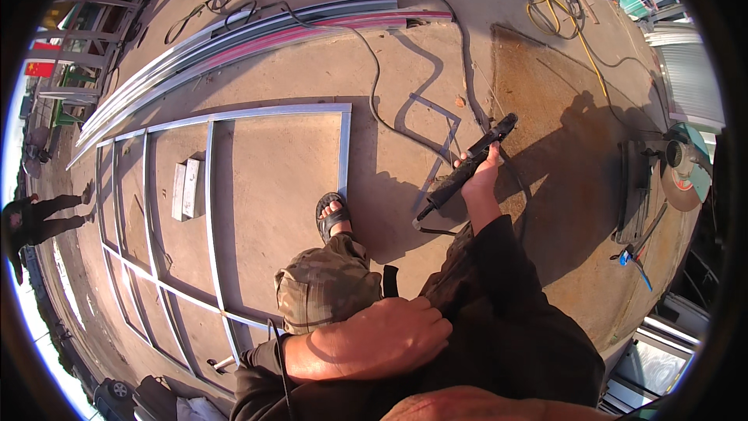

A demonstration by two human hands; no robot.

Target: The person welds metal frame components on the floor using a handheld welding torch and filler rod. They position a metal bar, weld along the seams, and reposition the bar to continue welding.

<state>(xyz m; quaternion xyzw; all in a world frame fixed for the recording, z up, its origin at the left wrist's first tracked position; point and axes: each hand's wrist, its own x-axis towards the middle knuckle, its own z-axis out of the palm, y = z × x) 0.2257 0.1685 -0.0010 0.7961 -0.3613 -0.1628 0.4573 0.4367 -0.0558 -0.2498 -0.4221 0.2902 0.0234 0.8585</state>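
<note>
My right hand (pixel 481 179) is wrapped round a black welding electrode holder (pixel 448 189), out over the concrete at the right. Its jaw end points up and away, and a thin rod seems to stick out there. A dark cable bends away from its near end. My left hand (pixel 409 329) is closed low in front of my body, knuckles up; its fingertips are hidden, and I cannot make out what they hold. A short black strap-like piece (pixel 390 281) shows just beyond it. At the left lies a welded metal frame (pixel 274 111) with several crossbars, its corner beside my sandalled foot (pixel 333 217).
Long metal profiles (pixel 257 39) lie beyond the frame. Short metal blocks (pixel 187 189) sit inside it. Cables (pixel 378 70) snake across the floor. A cut-off saw (pixel 682 175) stands at the right. Another person (pixel 51 218) is at the far left.
</note>
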